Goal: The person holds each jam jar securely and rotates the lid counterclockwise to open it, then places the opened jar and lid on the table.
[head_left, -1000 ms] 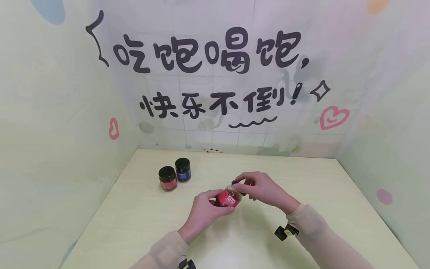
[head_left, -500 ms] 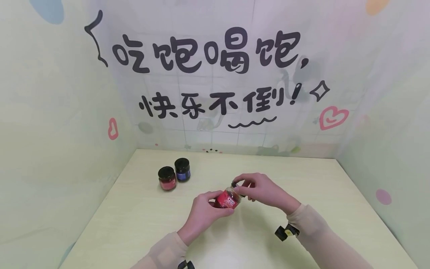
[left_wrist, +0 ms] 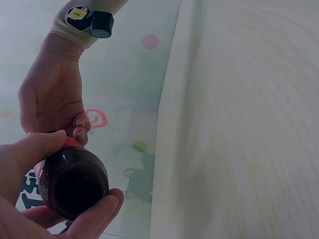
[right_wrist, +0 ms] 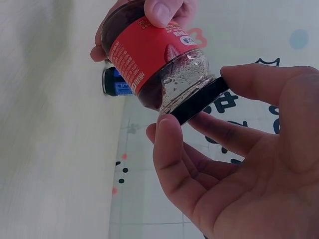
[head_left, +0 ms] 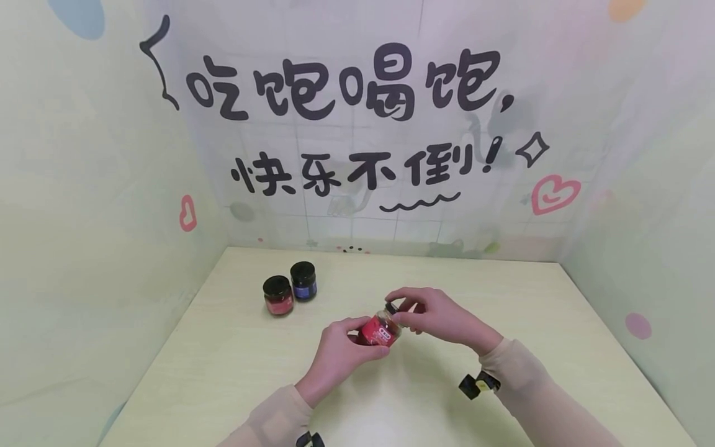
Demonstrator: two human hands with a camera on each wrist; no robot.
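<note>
Handling a flat black lid [right_wrist: 199,102] at the mouth of a red-labelled, clear glass jar [right_wrist: 144,55]

Nearest, the jar's rounded body is held tilted above the pale, wood-grained desk [head_left: 223,372] by the left grip [head_left: 342,344], curved part-way round it. The lid's rim is pinched by the right grip [head_left: 436,315], spread just to the lid's width. Lid work seems in hand; whether loosening or tightening cannot be told. Steadiness of the body is probably called for. Farther off, a squat, pink-labelled jar [head_left: 279,304] and a blue-labelled jar [head_left: 304,290], both dark-lidded, are stood upright close together.
</note>
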